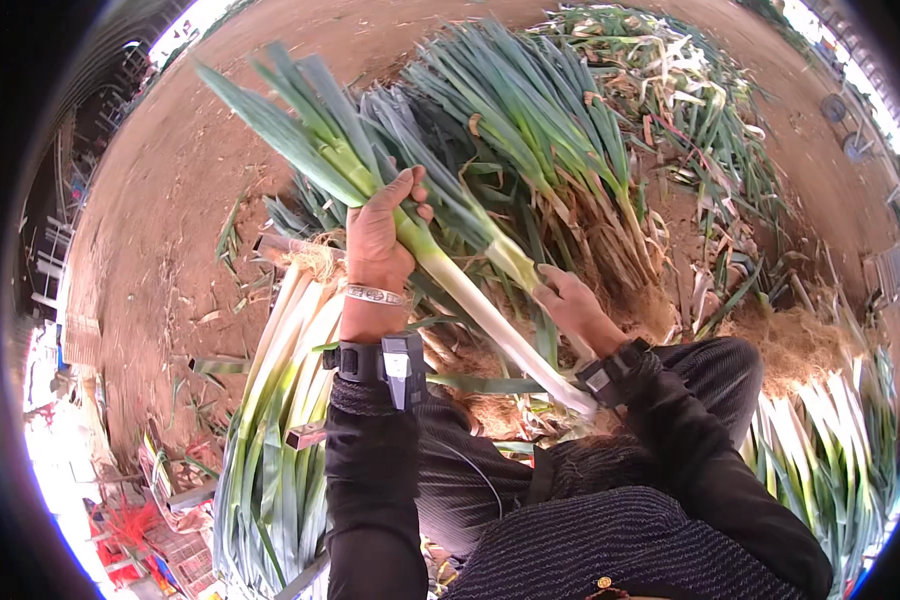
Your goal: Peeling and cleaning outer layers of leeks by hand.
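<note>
My left hand (382, 235) is wrapped around a thick green onion (470, 290) where its leaves meet the white shaft. The stalk slants from upper left, leaves up, to a clean white end near my right wrist. My right hand (572, 305) is closed on a second, yellowish-green stalk (510, 258), just right of the first; the fingertips are partly hidden. Beyond my hands lies a pile of untrimmed green onions (530, 110) with brown dry skins and roots. Left of my knees rests a bundle of cleaner green onions (280, 390), white ends away from me.
Another bundle of green onions (810, 430) with hairy roots lies by my right knee. Stripped leaves and scraps (700, 110) are heaped at the far right. Brown earth (190, 200) spreads around the piles. Red and printed litter (130, 530) sits at the lower left.
</note>
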Action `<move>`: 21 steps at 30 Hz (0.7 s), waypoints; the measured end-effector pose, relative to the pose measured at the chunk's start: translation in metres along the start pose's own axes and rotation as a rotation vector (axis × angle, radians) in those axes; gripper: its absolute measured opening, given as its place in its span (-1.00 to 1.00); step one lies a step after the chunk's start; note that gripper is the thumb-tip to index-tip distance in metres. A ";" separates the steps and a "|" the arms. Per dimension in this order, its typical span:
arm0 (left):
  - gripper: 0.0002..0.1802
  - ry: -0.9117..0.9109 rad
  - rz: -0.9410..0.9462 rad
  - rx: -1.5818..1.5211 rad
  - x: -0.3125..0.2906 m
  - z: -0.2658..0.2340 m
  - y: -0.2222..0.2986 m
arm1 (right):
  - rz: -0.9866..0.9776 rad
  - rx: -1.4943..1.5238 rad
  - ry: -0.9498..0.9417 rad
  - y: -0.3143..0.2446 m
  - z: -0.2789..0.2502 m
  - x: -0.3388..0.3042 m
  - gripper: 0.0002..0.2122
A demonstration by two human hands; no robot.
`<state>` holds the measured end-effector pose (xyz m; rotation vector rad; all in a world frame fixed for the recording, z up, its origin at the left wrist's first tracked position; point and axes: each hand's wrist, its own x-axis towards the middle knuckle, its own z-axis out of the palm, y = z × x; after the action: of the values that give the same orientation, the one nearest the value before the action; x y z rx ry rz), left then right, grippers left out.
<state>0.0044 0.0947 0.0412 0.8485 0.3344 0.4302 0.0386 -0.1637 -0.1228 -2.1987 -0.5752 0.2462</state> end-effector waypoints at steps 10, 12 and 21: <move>-0.57 -0.093 0.086 0.404 -0.029 0.043 -0.021 | -0.180 0.293 -0.521 -0.118 -0.049 -0.033 -0.71; -0.44 -0.228 0.086 0.440 -0.043 0.068 -0.033 | -0.083 0.472 -0.530 -0.100 -0.039 -0.039 -0.71; -0.03 -0.908 0.045 0.480 -0.088 0.113 -0.060 | -0.320 0.510 0.445 -0.048 -0.160 -0.095 -0.82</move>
<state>-0.0075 -0.0563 0.0741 1.4248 -0.4444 -0.0325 -0.0024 -0.2923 0.0139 -1.5705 -0.5297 -0.2410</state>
